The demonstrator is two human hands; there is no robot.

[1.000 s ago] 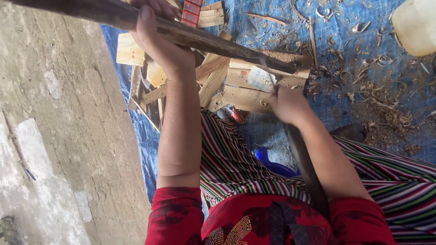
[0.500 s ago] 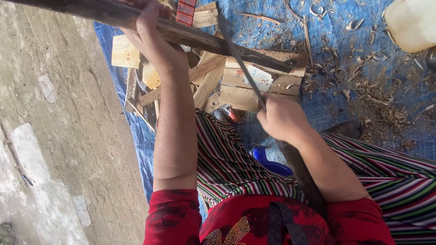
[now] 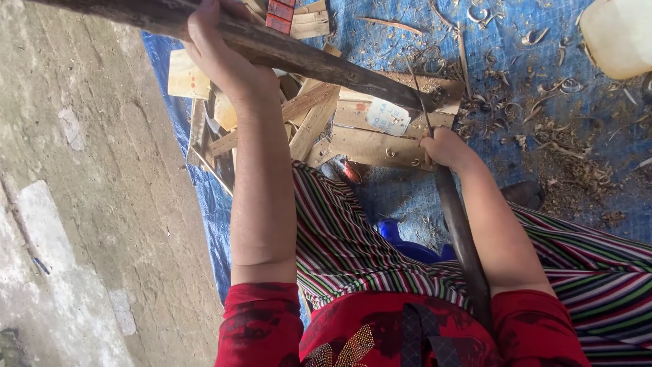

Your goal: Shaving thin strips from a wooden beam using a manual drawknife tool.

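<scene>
My left hand [image 3: 219,58] grips a long dark wooden stick [image 3: 319,63] that runs from the top left down to a tip resting on a wooden plank [image 3: 380,139]. My right hand [image 3: 445,147] is closed around a long-handled knife [image 3: 462,231]. Its thin blade [image 3: 420,102] points up and touches the stick near its tip. The dark handle runs back along my right forearm toward my body. My lap is covered by striped cloth [image 3: 353,251].
Pieces of scrap wood [image 3: 309,119] are piled on a blue tarp [image 3: 502,88] littered with wood shavings [image 3: 564,156]. A pale plastic container [image 3: 618,34] stands at the top right. Bare concrete floor [image 3: 88,190] lies to the left. A blue object [image 3: 407,245] sits between my legs.
My right hand with the knife moved up and away from my body, and the blade now reaches the stick's tip. The left hand kept its hold on the stick.
</scene>
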